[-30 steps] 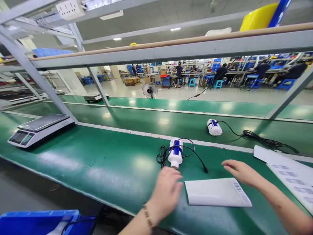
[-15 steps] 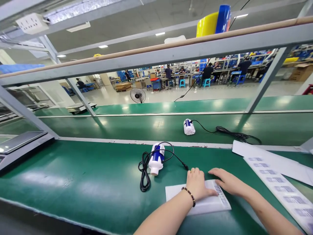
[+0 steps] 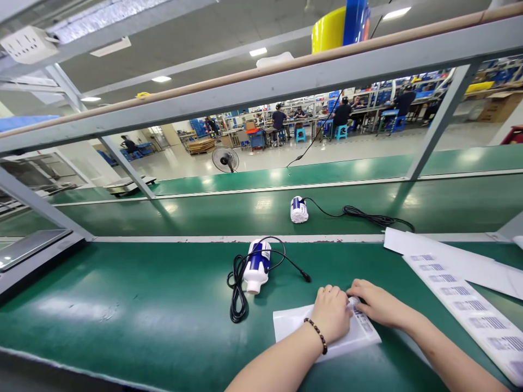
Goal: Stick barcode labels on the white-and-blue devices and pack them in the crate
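Note:
A flat white plastic bag (image 3: 292, 322) with a printed barcode label (image 3: 364, 321) at its right end lies on the green belt. My left hand (image 3: 333, 313), wearing a beaded bracelet, rests on the bag with fingers curled over its upper part. Close beside it, my right hand (image 3: 373, 299) pinches the bag's upper right edge by the label; the fingertips are partly hidden. Left of the bag lies a white and blue pump-like device (image 3: 258, 264) with a coiled black cable (image 3: 237, 294). The cable's plug end (image 3: 305, 276) points toward my left hand.
Sheets of barcode labels (image 3: 460, 296) and a white strip (image 3: 441, 249) lie at the right. A second similar device (image 3: 299, 210) with its cable sits on the belt behind. A metal frame (image 3: 261, 95) crosses above. Several people work at distant benches.
My left thumb has drawn in, and my right fingers have closed onto the bag's upper right edge, which now bunches up. The view has shifted slightly.

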`<state>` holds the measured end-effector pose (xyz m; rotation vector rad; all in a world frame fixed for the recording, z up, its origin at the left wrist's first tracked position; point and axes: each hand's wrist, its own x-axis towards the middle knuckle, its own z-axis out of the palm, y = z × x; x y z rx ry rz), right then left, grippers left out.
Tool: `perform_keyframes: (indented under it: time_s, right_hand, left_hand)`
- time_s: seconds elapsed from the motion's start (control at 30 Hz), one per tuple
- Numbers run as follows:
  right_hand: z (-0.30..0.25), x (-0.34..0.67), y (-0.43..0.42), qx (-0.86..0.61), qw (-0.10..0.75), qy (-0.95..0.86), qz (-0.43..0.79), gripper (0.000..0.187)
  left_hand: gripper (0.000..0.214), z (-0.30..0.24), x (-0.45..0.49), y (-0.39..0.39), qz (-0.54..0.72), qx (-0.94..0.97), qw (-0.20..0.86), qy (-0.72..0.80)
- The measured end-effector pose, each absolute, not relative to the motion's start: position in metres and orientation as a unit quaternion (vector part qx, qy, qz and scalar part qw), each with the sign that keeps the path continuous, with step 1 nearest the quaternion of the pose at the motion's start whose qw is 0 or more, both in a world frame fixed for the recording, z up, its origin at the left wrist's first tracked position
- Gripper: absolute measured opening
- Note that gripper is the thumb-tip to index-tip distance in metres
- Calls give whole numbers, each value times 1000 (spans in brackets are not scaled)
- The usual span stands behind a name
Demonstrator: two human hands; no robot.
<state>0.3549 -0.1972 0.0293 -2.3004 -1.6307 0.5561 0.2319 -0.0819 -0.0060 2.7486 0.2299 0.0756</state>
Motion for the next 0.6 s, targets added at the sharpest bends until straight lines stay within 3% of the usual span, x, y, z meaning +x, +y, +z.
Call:
perform_keyframes:
  time_s: [0.13, 0.33, 0.53, 0.6]
  right_hand:
    - [31, 352, -197, -792, 126, -578, 150, 19]
    - [29, 340, -210, -761, 119, -636, 58, 31]
    - [46, 318, -239, -691, 140, -693, -150, 33]
    - [58, 311, -251, -689, 159, -689, -161, 30]
  left_hand:
    - [19, -3, 228, -83, 23, 979, 191, 67]
    - [20, 6, 232, -73, -13, 973, 218, 71]
    - [20, 20, 240, -53, -115, 961, 248, 49]
    - [20, 25, 242, -46, -145, 957, 246, 49]
